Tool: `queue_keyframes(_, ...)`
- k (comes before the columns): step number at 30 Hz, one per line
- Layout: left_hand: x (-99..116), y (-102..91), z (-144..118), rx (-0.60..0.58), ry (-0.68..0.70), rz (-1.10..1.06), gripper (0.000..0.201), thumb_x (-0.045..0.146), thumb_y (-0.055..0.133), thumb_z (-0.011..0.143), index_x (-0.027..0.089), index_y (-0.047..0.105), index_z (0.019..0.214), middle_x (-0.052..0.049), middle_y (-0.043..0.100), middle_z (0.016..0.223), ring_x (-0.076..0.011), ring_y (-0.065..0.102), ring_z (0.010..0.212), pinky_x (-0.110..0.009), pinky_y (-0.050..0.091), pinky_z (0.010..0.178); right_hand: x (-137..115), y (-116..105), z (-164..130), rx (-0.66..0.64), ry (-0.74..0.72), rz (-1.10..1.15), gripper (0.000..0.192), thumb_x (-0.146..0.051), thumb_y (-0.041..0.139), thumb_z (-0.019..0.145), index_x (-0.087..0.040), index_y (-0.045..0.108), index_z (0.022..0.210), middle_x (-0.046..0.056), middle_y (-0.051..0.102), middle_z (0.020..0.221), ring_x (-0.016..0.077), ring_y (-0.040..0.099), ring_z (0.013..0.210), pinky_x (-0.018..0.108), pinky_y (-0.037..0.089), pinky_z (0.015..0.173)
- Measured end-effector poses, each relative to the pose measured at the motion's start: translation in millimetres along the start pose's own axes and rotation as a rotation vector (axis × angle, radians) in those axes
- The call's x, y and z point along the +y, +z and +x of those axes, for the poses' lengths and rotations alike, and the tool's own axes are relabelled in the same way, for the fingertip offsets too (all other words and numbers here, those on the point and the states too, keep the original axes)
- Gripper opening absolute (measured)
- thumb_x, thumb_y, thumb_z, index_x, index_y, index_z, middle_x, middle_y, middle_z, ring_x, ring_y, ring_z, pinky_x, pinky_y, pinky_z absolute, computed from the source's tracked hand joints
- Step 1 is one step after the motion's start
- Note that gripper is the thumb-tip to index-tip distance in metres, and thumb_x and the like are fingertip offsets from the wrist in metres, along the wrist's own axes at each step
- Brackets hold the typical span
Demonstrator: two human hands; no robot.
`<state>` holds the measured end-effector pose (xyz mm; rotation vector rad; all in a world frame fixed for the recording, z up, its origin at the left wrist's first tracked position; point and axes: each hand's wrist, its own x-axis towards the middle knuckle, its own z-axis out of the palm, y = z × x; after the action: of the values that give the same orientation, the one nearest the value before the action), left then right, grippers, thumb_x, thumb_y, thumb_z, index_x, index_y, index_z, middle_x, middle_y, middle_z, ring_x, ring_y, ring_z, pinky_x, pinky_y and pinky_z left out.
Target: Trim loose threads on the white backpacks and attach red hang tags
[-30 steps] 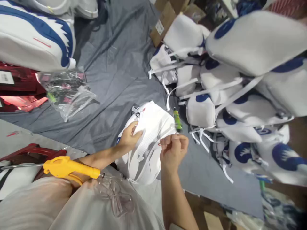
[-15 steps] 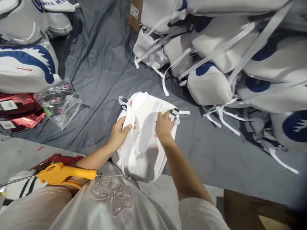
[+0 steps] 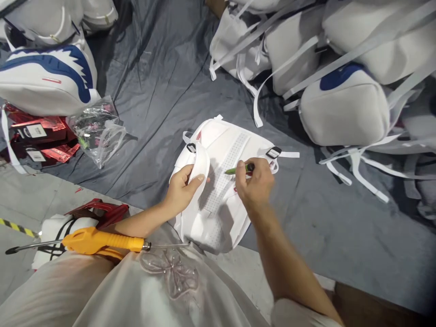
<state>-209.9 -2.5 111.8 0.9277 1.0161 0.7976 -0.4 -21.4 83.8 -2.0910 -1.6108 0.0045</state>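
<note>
Head view, set against half a second ago, shows us the green tool point(image 3: 230, 171) pointing left over the dotted panel point(image 3: 235, 152), where earlier only a bit peeked out by the buckle point(image 3: 274, 152). Our right hand point(image 3: 256, 182) grasps it with curled fingers; our left hand point(image 3: 182, 190) pinches a strap point(image 3: 202, 161). Our white backpack point(image 3: 213, 206) lies straps up on the grey cloth point(image 3: 293, 218), its lower end across the cloth's near edge. Bare cloth spreads to its right and beyond, towards the piled bags point(image 3: 344, 109) (several cut off by the view's edge). Our right fingers hide part of the tool; the strap covers most left fingertips.
</note>
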Motion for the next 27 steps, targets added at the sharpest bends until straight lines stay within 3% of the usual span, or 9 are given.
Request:
queue_keyframes(4,1.5,4.7,-4.4,0.011,0.022,0.021,0.043,0.050,0.075,0.080,0.015,0.068,0.103,-0.007,0.077,0.097,-0.0215,0.071,0.090,-0.028,0.054,0.076,-49.9,-30.8,-27.7,0.287,0.124,0.523,0.024,-0.043,0.050,0.099,-0.021,0.054,0.091,-0.002,0.061,0.069,0.0138,0.059,0.055,0.028,0.050,0.056)
queue_keyframes(6,1.9,6.1,-5.5,0.001,0.028,0.000,0.044,0.052,0.076,0.079,0.015,0.068,0.102,-0.007,0.076,0.097,-0.0223,0.072,0.093,-0.029,0.055,0.079,-65.5,-41.7,-38.2,0.435,0.174,0.752,0.022,-0.043,0.052,0.100,-0.022,0.052,0.093,-0.001,0.066,0.074,0.0137,0.062,0.051,0.029,0.052,0.052)
queue_keyframes(8,2.1,7.2,-6.3,-0.018,0.031,-0.023,0.046,0.053,0.077,0.078,0.015,0.067,0.102,-0.007,0.076,0.098,-0.0225,0.072,0.093,-0.030,0.055,0.081,-73.5,-47.8,-46.6,0.502,0.172,0.890,0.019,-0.040,0.055,0.099,-0.022,0.051,0.097,0.001,0.072,0.084,0.0153,0.067,0.054,0.030,0.055,0.050)
queue_keyframes(14,0.0,9.9,-9.6,-0.087,0.066,-0.080,0.041,0.049,0.074,0.082,0.016,0.068,0.104,-0.007,0.074,0.103,-0.0215,0.068,0.101,-0.029,0.051,0.088,-82.4,-49.1,-61.1,0.382,0.042,0.788,0.014,-0.027,0.063,0.094,-0.022,0.052,0.100,0.003,0.074,0.092,0.0181,0.074,0.070,0.034,0.062,0.061)
queue_keyframes(18,0.4,10.2,-9.8,-0.057,0.051,-0.037,0.031,0.044,0.072,0.083,0.017,0.067,0.095,-0.002,0.070,0.088,-0.0161,0.063,0.083,-0.025,0.048,0.076,-89.4,-47.0,-55.3,0.313,0.006,0.784,0.015,-0.032,0.065,0.091,-0.024,0.054,0.098,0.004,0.071,0.093,0.0193,0.072,0.079,0.034,0.061,0.065)
queue_keyframes(21,3.7,9.4,-9.7,-0.033,0.069,0.050,0.026,0.042,0.070,0.083,0.017,0.064,0.083,0.002,0.061,0.072,-0.0118,0.053,0.067,-0.023,0.041,0.063,-90.1,-42.1,-48.5,0.143,0.082,0.763,0.014,-0.037,0.064,0.092,-0.023,0.060,0.091,0.003,0.068,0.086,0.0194,0.069,0.082,0.036,0.057,0.072)
queue_keyframes(24,7.1,7.8,-10.5,-0.020,0.101,0.114,0.025,0.041,0.067,0.084,0.017,0.063,0.079,0.003,0.056,0.067,-0.0112,0.047,0.063,-0.023,0.036,0.059,-89.9,-35.6,-48.4,-0.026,0.243,0.933,0.023,-0.044,0.059,0.095,-0.022,0.064,0.099,0.001,0.067,0.078,0.0155,0.064,0.067,0.031,0.053,0.062)
queue_keyframes(27,9.3,6.4,-11.5,-0.038,0.136,0.156,0.022,0.038,0.064,0.087,0.017,0.064,0.080,0.002,0.057,0.068,-0.0121,0.048,0.065,-0.024,0.038,0.063,-94.6,-30.4,-53.0,0.037,0.311,1.121,0.027,-0.046,0.060,0.095,-0.021,0.066,0.104,-0.001,0.067,0.073,0.0122,0.059,0.054,0.028,0.050,0.054)
